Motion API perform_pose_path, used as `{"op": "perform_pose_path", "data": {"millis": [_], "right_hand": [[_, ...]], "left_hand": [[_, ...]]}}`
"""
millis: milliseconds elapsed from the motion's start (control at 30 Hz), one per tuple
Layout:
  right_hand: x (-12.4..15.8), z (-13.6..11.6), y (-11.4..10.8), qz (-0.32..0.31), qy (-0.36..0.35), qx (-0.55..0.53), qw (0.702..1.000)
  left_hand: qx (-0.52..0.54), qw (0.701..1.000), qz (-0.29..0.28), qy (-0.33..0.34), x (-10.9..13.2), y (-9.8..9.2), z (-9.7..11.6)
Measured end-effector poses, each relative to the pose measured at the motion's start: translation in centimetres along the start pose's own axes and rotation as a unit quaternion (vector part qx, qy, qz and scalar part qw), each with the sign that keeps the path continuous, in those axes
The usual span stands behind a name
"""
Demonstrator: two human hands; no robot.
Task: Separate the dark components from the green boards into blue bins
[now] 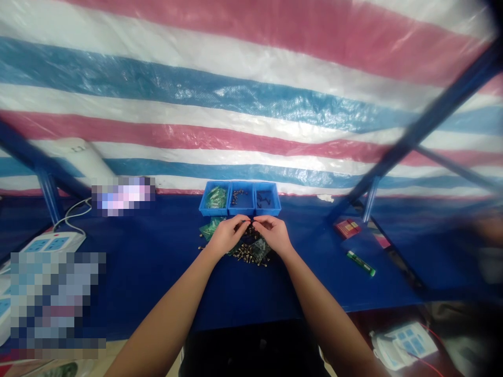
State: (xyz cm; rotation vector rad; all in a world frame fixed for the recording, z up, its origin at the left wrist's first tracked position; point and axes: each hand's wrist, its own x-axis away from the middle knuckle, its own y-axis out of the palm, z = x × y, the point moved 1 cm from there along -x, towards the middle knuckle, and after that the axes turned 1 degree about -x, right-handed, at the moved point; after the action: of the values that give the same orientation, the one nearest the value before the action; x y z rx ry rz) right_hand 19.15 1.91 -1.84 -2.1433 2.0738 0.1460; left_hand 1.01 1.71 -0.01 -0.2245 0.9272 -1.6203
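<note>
My left hand and my right hand meet over the table, fingertips pinched close together. Between them is a small thin dark piece, too small to name; both hands appear to grip it. Below lies a heap of small brass-coloured metal parts, shaped like short bolts. A dark clear plastic bag lies at the heap's right, near my right hand. Green plastic packets lie left of my left hand. Just beyond the hands stand three joined blue bins: one of green packets, one of metal parts, one of thin black pieces.
On the blue table, a green tube and a red box lie at right. A white power strip with cables is at left. Blue frame bars and a striped sheet stand behind. Another power strip sits lower right.
</note>
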Motion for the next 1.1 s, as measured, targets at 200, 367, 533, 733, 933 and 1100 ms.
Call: {"op": "perform_pose_path", "data": {"millis": [200, 367, 533, 733, 933, 1100], "right_hand": [[0.04, 0.14, 0.12, -0.004, -0.007, 0.001, 1.000], [0.01, 0.20, 0.03, 0.009, 0.003, 0.006, 1.000], [0.04, -0.21, 0.01, 0.008, 0.006, 0.009, 1.000], [0.10, -0.29, 0.11, 0.001, 0.007, -0.003, 1.000], [0.16, -0.31, 0.08, 0.003, 0.006, 0.002, 1.000], [0.06, -0.07, 0.02, 0.000, 0.005, -0.001, 1.000]], "left_hand": [[-0.007, 1.000, -0.014, 0.000, -0.04, -0.24, 0.23], [-0.001, 1.000, 0.000, -0.004, 0.02, -0.08, -0.02], [0.006, 1.000, 0.009, 0.004, 0.03, 0.08, -0.14], [0.002, 1.000, -0.005, -0.003, 0.05, -0.20, 0.11], [0.019, 1.000, 0.002, -0.012, 0.03, -0.16, 0.02], [0.011, 1.000, 0.000, 0.002, -0.04, -0.15, 0.01]]}}
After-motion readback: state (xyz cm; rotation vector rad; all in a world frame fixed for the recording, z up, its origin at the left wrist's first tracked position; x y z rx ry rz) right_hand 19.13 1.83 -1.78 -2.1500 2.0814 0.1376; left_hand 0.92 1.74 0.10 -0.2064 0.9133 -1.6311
